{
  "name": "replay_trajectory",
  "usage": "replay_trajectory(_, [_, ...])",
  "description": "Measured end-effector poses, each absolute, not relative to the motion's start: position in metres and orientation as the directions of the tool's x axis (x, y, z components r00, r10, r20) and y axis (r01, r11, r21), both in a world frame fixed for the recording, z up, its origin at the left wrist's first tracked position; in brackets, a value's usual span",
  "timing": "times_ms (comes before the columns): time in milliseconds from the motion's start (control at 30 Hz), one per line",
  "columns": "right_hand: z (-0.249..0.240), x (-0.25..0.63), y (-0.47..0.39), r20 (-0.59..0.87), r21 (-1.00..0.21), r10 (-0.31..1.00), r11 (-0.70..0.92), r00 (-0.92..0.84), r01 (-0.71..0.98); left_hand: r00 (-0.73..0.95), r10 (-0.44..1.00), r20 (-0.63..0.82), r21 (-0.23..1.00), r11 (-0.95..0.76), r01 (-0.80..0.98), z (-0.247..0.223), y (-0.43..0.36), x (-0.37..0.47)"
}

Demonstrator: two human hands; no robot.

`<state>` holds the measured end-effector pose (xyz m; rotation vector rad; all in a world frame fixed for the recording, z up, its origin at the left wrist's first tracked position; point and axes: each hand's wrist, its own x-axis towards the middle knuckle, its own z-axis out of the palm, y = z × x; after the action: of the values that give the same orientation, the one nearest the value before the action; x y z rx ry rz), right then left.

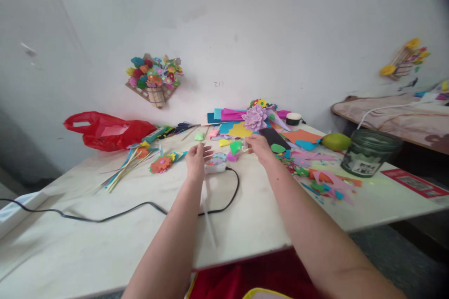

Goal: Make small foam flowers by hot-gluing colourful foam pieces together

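Pale, scuffed wall rose behind a white table (256, 224), with a small woven basket (156, 96) hung on it, packed with colourful handmade flowers (154, 72). Farther right, a second wall holder (403, 63) carried mostly yellow blooms.

On the table's left side lay a red plastic bag (105, 138), slumped near the wall; something pale pink showed at its middle, though whether inside or through the plastic could not be told. Toward the right edge stood a dark green glass jar (366, 154) with a printed label, upright; its contents could not be made out. Just beside it rested a yellow-green fruit (336, 141).

Near the middle of the table was a bright green piece (235, 147), just beside the fingertips of the right hand (260, 145). Those fingers were drawn close together by a whitish, clear scrap; whether they pinched it could not be told. The left hand (197, 159) had its fingers parted, with nothing visible between them, near a white corded tool (216, 168). Cut foam sheets (242, 129) and a lilac flower (255, 117) lay beyond.
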<state>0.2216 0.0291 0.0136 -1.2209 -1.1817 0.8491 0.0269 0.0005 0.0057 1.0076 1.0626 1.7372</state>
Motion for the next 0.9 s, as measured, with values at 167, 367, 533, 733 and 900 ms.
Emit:
replay_trajectory(167, [0.006, 0.251, 0.039, 0.179, -0.762, 0.957, -0.012, 0.227, 0.648, -0.198, 0.960, 0.199, 0.939, -0.244, -0.241, 0.007, -0.002, 0.027])
replay_trajectory(367, [0.006, 0.251, 0.035, 0.188, -0.445, 0.931, -0.204, 0.313, 0.872, -0.058, 0.976, 0.210, 0.952, -0.217, -0.214, 0.005, 0.000, 0.028])
replay_trajectory(533, [0.010, 0.221, 0.025, 0.439, -0.556, 0.888, 0.150, 0.135, 0.818, 0.001, 0.975, 0.220, 0.973, -0.220, -0.070, 0.006, -0.004, 0.031])
replay_trajectory(733, [0.011, 0.175, 0.009, 0.439, -0.868, 0.853, 0.483, -0.282, 0.110, 0.048, 0.972, 0.231, 0.973, -0.231, -0.012, 0.005, -0.005, 0.032])
replay_trajectory(900, [0.005, 0.158, 0.000, 0.438, -0.884, 0.826, 0.468, -0.354, -0.001, 0.068, 0.978, 0.195, 0.981, -0.196, 0.008, 0.005, -0.006, 0.032])
